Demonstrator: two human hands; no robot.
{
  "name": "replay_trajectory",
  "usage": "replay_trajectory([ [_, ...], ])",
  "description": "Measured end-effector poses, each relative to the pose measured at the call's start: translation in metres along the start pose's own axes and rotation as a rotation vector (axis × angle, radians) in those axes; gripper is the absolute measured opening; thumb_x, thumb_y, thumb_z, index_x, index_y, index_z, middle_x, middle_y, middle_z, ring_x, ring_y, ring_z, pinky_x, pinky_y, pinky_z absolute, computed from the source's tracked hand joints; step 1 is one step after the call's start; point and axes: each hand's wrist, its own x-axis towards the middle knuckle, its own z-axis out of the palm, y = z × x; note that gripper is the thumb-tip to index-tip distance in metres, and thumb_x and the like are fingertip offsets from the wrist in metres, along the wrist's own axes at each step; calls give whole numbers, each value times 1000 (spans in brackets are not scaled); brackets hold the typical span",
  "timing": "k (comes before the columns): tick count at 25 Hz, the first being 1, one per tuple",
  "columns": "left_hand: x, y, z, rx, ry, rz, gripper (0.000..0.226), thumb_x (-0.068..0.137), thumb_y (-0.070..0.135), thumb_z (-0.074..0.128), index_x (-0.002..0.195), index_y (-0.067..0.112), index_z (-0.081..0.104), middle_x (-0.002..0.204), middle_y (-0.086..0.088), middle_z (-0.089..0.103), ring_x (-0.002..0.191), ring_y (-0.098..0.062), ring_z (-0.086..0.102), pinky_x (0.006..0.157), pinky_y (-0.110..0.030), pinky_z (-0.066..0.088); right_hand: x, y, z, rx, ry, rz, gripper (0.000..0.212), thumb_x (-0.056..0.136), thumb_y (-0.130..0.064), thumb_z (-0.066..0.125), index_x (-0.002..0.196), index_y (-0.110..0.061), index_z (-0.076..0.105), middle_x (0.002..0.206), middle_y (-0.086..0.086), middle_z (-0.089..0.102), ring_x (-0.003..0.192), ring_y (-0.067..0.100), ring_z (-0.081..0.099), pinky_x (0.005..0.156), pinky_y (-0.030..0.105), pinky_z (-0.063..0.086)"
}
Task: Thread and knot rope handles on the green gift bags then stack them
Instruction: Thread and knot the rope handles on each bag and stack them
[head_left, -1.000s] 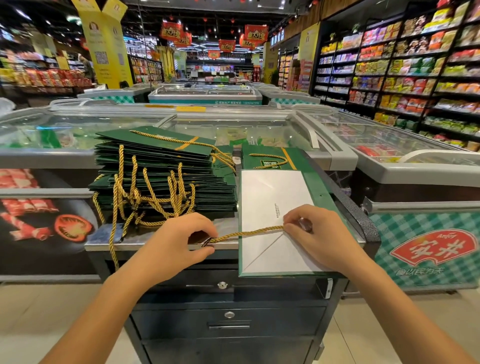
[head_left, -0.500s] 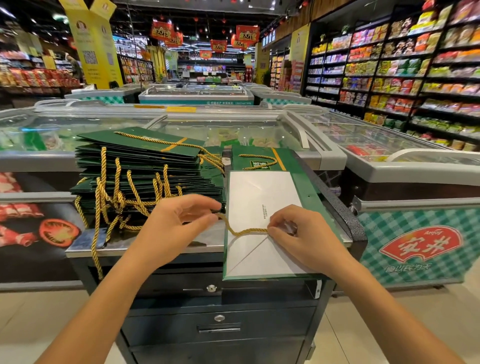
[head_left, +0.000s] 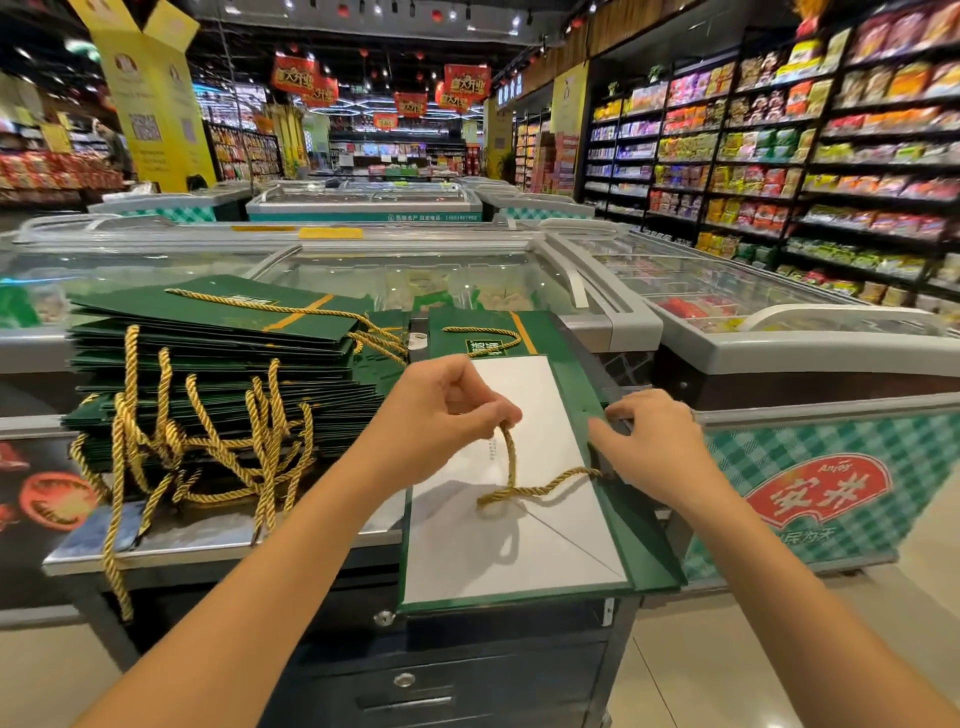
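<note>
We are standing in a supermarket: long glass-lidded chest freezers (head_left: 415, 275) are stretching ahead, tall dark shelves of colourful packets (head_left: 831, 171) are lining our right, red hanging banners (head_left: 466, 82) are dangling overhead.

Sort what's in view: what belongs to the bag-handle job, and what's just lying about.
Job in hand:
left hand, pinching the gold rope
right hand, gripping the flat green bag by its edge
stack of roped bags

Lying about:
chest freezers
snack shelves
red banners

rope (head_left: 511, 460) tip hidden inside left grip (head_left: 441, 410)
</note>
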Motion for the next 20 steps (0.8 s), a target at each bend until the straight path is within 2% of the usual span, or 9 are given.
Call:
replay_trajectory([
  [2, 17, 2, 11, 15, -37, 11, 8, 91, 8, 70, 91, 2, 64, 83, -6, 78, 79, -18, 75, 68, -26, 59, 5, -2, -1, 106, -55, 10, 41, 95, -43, 60, 119, -12, 74, 107, 4, 75, 99, 23, 69, 95, 43, 53],
  [4, 34, 0, 19, 77, -35, 49, 5, 93, 11, 69, 92, 6, 70, 77, -6, 76, 67, -17, 72, 57, -25, 54, 10, -4, -3, 264, -10, 7, 27, 95, -31, 60, 108, -13, 76, 90, -3, 74, 80, 16, 70, 84, 33, 54],
  [6, 52, -6, 26, 108, -3, 75, 9, 93, 15, 70, 93, 9, 76, 73, -5, 73, 58, -14, 64, 54, -25, 51, 17, -4, -6, 409, 84, 35, 18, 94, -19, 60, 98, -15, 78, 85, -6, 73, 83, 14, 68, 75, 27, 53],
  [8, 65, -11, 33, 86, 29, 60, 11, 92, 19, 71, 93, 11, 79, 67, -2, 70, 55, -9, 57, 54, -22, 47, 25, -3, -8, 560, 111, 63, 22, 93, -12, 58, 94, -17, 79, 83, -5, 75, 85, 14, 70, 72, 26, 56],
  [10, 74, -17, 42, 26, 34, 6, 12, 95, 17, 68, 97, 12, 78, 62, -1, 64, 52, -9, 52, 52, -20, 43, 27, -2, -7, 767, 41, 96, 26, 95, -7, 56, 94, -17, 79, 84, 0, 78, 80, 14, 72, 66, 27, 57],
  [12, 78, -24, 51, -25, 32, -34, 17, 98, 10, 62, 101, 15, 77, 65, -4, 63, 55, -12, 52, 55, -23, 44, 27, 0, -6, 909, -53, 105, 21, 98, -9, 58, 99, -16, 78, 86, 2, 79, 77, 15, 74, 62, 27, 56],
  [14, 79, -31, 58, -60, 53, -41, 23, 98, 4, 58, 105, 17, 76, 75, -8, 70, 62, -13, 58, 62, -29, 52, 30, 3, -4, 946, -117, 82, 16, 100, -13, 61, 105, -15, 76, 89, 4, 79, 80, 18, 75, 65, 30, 58],
  [16, 79, -38, 62, -65, 88, -38, 21, 94, 4, 64, 107, 17, 73, 81, -8, 74, 66, -15, 65, 67, -33, 58, 34, 5, -1, 948, -150, 69, 14, 99, -15, 63, 106, -15, 75, 90, 4, 80, 80, 16, 75, 66, 28, 57],
  [20, 94, -37, 58, 34, 58, -23, 7, 90, 9, 72, 90, 14, 77, 69, -6, 72, 57, -11, 62, 58, -29, 54, 36, 4, 2, 954, -167, 58, 12, 98, -17, 65, 103, -17, 76, 91, 3, 80, 82, 16, 76, 70, 30, 57],
])
